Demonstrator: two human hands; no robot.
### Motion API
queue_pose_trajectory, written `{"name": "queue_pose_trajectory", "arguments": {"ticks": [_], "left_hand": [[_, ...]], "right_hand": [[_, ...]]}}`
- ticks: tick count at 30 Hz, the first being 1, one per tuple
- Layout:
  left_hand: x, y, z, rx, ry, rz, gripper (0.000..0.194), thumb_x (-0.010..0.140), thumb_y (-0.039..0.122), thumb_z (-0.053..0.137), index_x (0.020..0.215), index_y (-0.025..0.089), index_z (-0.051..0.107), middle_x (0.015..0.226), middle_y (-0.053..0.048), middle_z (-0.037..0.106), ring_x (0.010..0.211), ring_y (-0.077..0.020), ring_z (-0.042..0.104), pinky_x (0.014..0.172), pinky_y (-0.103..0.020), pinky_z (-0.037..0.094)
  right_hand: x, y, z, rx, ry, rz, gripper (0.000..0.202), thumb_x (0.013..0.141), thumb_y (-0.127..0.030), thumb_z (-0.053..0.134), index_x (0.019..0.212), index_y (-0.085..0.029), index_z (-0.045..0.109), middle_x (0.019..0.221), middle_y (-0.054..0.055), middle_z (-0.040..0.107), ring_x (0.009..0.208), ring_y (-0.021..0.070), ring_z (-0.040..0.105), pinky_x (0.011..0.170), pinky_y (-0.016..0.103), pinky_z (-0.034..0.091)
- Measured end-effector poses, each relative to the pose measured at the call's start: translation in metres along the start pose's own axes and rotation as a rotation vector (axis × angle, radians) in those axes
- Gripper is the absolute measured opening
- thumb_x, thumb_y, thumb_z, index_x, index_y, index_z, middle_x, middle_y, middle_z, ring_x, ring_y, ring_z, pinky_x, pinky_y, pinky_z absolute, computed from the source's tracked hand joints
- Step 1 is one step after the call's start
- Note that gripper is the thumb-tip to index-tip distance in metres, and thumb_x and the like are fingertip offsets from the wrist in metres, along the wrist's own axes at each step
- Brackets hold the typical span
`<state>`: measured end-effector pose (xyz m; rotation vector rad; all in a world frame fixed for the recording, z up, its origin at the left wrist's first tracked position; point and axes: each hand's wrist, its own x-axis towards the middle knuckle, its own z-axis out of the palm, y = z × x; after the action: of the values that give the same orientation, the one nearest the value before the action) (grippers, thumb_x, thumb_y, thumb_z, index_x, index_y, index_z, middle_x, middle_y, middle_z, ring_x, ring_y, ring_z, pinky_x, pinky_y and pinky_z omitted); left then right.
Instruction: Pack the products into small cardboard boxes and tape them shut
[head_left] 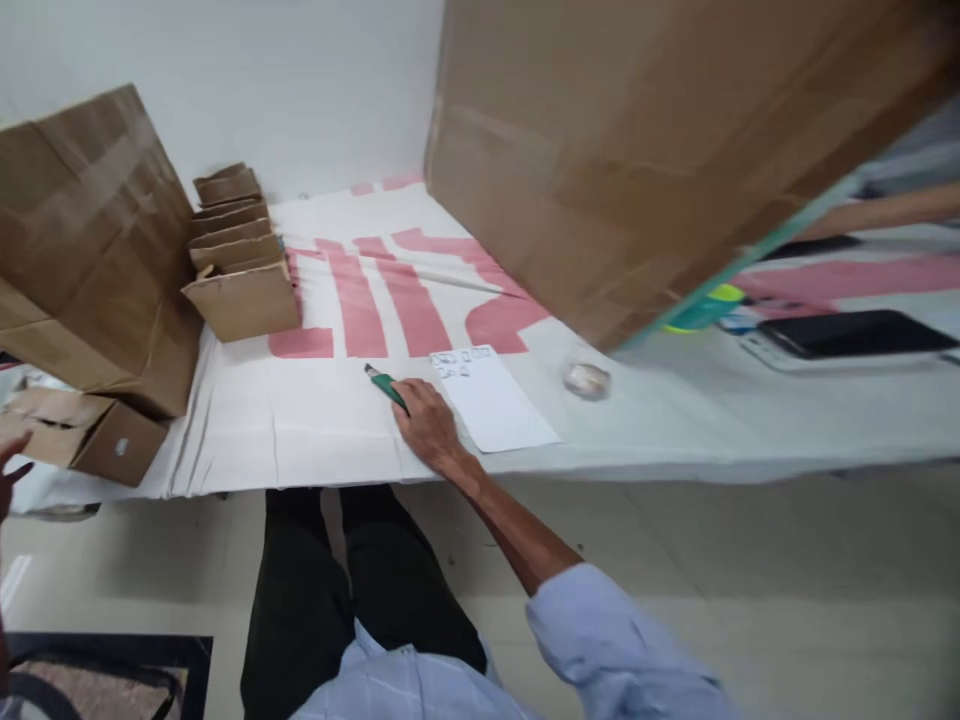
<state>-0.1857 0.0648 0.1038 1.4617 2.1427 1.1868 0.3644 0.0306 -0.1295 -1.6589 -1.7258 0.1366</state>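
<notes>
In the head view my right hand (pixel 430 425) is closed around a green box cutter (pixel 388 389). The cutter's metal tip points up and left, and the hand rests on the white tablecloth by the left edge of a paper sheet (pixel 499 405) with handwriting at its top. My left hand (pixel 9 462) shows only partly at the left border, its visible fingers apart. It is nearest a small closed cardboard box (pixel 86 432); whether a finger touches the box I cannot tell.
A big carton (pixel 97 230) stands at left beside a row of small open boxes (pixel 244 300). A large cardboard panel (pixel 600 150) fills the upper right. A small clear round item (pixel 587 380), a tape roll (pixel 705 308) and a phone (pixel 855 333) lie right. Another person's arm (pixel 885 212) shows beyond.
</notes>
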Motion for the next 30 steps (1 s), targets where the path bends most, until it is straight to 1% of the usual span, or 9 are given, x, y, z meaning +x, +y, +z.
{"name": "queue_pose_trajectory", "arguments": {"ticks": [3,5,10,12,17,20,23,27,30], "left_hand": [[0.002,-0.036,-0.016,-0.184,0.14,-0.223,0.081,0.051,0.057,0.101,0.114,0.032,0.056,0.122,0.005,0.065,0.125,-0.0297,0.063,0.116,-0.065,0.049],[-0.005,-0.052,-0.013,-0.215,0.144,-0.225,0.086,0.041,0.055,0.102,0.109,0.03,0.055,0.12,0.005,0.066,0.119,-0.0267,0.063,0.116,-0.057,0.051],[-0.056,-0.056,0.013,-0.118,0.145,-0.154,0.09,0.05,0.064,0.095,0.124,0.027,0.057,0.123,-0.002,0.067,0.115,-0.0291,0.062,0.097,-0.044,0.059],[-0.081,-0.047,0.025,-0.101,0.072,-0.128,0.097,0.058,0.066,0.091,0.137,0.025,0.053,0.132,-0.008,0.066,0.119,-0.0331,0.063,0.09,-0.042,0.06],[-0.124,-0.024,0.047,-0.051,-0.227,0.025,0.104,0.067,0.068,0.087,0.154,0.023,0.05,0.148,-0.015,0.06,0.127,-0.037,0.065,0.099,-0.048,0.061],[-0.12,-0.016,0.056,-0.129,-0.454,0.094,0.122,0.057,0.06,0.097,0.162,0.026,0.044,0.159,-0.018,0.053,0.132,-0.0393,0.066,0.1,-0.049,0.063],[-0.101,-0.012,0.07,-0.177,-0.549,0.177,0.138,0.047,0.057,0.103,0.166,0.025,0.041,0.168,-0.019,0.047,0.149,-0.0449,0.053,0.118,-0.054,0.053],[-0.086,-0.014,0.089,-0.275,-0.617,0.231,0.148,0.043,0.064,0.103,0.17,0.024,0.037,0.166,-0.018,0.051,0.151,-0.0486,0.05,0.127,-0.059,0.042],[-0.084,-0.018,0.099,-0.298,-0.538,0.247,0.14,0.043,0.057,0.104,0.167,0.03,0.044,0.164,-0.012,0.056,0.15,-0.0495,0.05,0.131,-0.064,0.033]], "right_hand": [[-0.004,0.003,0.004,-0.012,0.013,-0.025,0.039,0.096,-0.018,0.052,0.131,-0.021,0.069,0.123,0.016,0.071,0.116,0.0347,0.062,0.101,0.051,0.054],[-0.007,0.004,0.005,-0.028,0.022,-0.045,0.037,0.097,-0.019,0.051,0.13,-0.021,0.069,0.122,0.016,0.072,0.114,0.034,0.063,0.101,0.05,0.054],[-0.014,0.01,0.007,-0.059,0.076,-0.103,0.034,0.099,-0.022,0.049,0.126,-0.019,0.068,0.12,0.016,0.071,0.113,0.0325,0.064,0.1,0.049,0.055],[-0.015,0.012,0.008,-0.064,0.085,-0.114,0.033,0.098,-0.023,0.05,0.125,-0.019,0.069,0.118,0.016,0.072,0.111,0.0326,0.064,0.099,0.05,0.056],[-0.015,0.011,0.007,-0.072,0.08,-0.105,0.034,0.097,-0.023,0.05,0.124,-0.019,0.07,0.117,0.017,0.072,0.109,0.0328,0.064,0.099,0.05,0.056],[-0.014,0.009,0.007,-0.065,0.069,-0.093,0.034,0.097,-0.022,0.05,0.124,-0.017,0.07,0.118,0.017,0.072,0.11,0.0331,0.063,0.1,0.05,0.055],[-0.011,0.011,0.009,-0.038,0.052,-0.085,0.036,0.096,-0.02,0.05,0.125,-0.017,0.07,0.119,0.018,0.071,0.112,0.0333,0.062,0.102,0.05,0.054],[-0.006,0.007,0.007,-0.015,0.037,-0.032,0.039,0.094,-0.015,0.051,0.127,-0.018,0.071,0.122,0.017,0.07,0.116,0.0328,0.061,0.105,0.049,0.053],[0.002,-0.003,-0.001,-0.018,-0.032,0.024,0.043,0.092,-0.009,0.053,0.129,-0.019,0.072,0.125,0.016,0.07,0.118,0.0314,0.061,0.105,0.047,0.053]]}}
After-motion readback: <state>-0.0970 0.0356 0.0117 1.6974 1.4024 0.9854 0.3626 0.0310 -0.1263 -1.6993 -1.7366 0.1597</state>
